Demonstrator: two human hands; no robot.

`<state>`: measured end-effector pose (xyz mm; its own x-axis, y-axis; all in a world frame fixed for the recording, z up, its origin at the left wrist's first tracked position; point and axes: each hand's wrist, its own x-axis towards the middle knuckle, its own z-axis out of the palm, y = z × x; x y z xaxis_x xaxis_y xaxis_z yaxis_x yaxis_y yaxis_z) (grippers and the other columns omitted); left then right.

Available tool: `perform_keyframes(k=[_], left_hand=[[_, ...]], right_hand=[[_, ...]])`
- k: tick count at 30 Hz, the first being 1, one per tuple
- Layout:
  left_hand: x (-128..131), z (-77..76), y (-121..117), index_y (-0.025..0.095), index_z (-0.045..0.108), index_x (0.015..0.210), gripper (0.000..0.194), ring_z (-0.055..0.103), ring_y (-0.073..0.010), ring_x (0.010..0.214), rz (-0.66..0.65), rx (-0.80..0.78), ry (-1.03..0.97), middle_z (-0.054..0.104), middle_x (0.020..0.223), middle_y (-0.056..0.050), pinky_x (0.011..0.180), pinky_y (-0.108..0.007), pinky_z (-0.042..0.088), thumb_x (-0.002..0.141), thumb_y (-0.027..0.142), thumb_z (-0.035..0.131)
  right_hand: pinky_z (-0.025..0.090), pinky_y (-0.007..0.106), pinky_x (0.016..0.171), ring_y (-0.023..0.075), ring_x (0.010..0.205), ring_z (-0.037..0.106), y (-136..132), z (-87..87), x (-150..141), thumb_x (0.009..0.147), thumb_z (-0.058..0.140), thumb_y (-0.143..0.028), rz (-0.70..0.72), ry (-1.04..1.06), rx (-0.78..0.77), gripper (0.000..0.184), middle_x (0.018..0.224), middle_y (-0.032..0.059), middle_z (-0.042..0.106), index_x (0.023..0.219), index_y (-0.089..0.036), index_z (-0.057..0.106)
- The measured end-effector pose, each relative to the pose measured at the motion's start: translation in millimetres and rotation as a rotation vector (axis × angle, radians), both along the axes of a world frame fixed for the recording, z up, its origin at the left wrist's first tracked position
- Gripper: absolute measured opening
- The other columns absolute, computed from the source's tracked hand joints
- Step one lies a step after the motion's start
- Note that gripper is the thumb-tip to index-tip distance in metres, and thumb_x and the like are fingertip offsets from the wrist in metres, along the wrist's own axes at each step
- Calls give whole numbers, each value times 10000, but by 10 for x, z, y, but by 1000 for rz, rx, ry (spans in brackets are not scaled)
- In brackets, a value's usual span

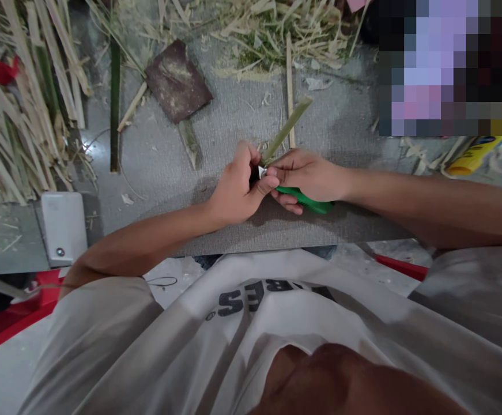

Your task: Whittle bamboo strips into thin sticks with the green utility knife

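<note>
My right hand (311, 176) is closed around a green-handled knife (313, 202), its handle slanting down to the right beneath my fingers. A short piece of the metal blade (262, 171) shows between my two hands. My left hand (244, 187) is closed on a pale green bamboo strip (289, 125), which points up and away to the right. The blade is close to the strip's lower end; fingers hide whether they touch. My left thumb lies against the right hand's fingertips, near the blade.
Bundled bamboo strips (8, 153) lie at the left, above a white power bank-like box (64, 227). A brown square piece (179, 80) and a dark green strip (114, 104) lie ahead. Shavings (268, 34) are heaped at the back; a yellow tube (471, 155) is at right.
</note>
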<state>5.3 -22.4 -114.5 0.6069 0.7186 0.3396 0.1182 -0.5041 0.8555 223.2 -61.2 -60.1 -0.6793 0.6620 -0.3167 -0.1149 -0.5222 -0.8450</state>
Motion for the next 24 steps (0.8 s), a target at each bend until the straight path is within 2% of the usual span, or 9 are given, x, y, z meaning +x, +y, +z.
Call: perform_keyframes(k=[3,7,12,14,20,24], left_hand=[[-8,10,-4,271,420,1089,559,488,-127,635,-22,-7,-6,441,819,52,624,-338,393,1082,808,575],[-5,-46,3,270,445,1108,582,533,-141,682,12,-20,-17,491,859,40,691,-355,448,1061,833,584],[2,-55,14,275,444,1087,639,537,-151,694,27,-56,-3,503,850,37,679,-354,440,1004,892,586],[1,-33,20,277,434,1067,652,522,-150,678,13,-69,4,481,818,46,648,-349,418,990,903,599],[8,27,29,273,426,1031,636,454,-129,628,-19,-76,-12,418,763,68,632,-343,394,1009,881,615],[15,34,33,269,424,1026,619,501,-132,657,-33,-54,-20,471,809,48,619,-344,392,1032,859,611]], right_hand=[[459,262,401,131,431,538,49,43,30,1043,821,-723,36,-15,-50,629,565,-35,469,795,-201,574],[467,256,407,127,433,541,38,21,16,1063,785,-742,20,-6,-24,633,573,-39,485,818,-197,576],[488,226,436,106,456,544,-49,-58,-46,1052,777,-774,-140,10,113,656,604,-41,533,841,-194,555],[488,223,440,105,459,543,-61,-65,-50,1058,772,-771,-159,16,118,649,606,-41,533,851,-193,563],[470,249,407,137,448,571,26,7,30,1048,822,-713,37,26,-29,615,572,-32,495,817,-195,584],[489,251,420,134,458,568,45,11,46,1059,812,-705,62,26,-36,600,584,-29,506,834,-193,594]])
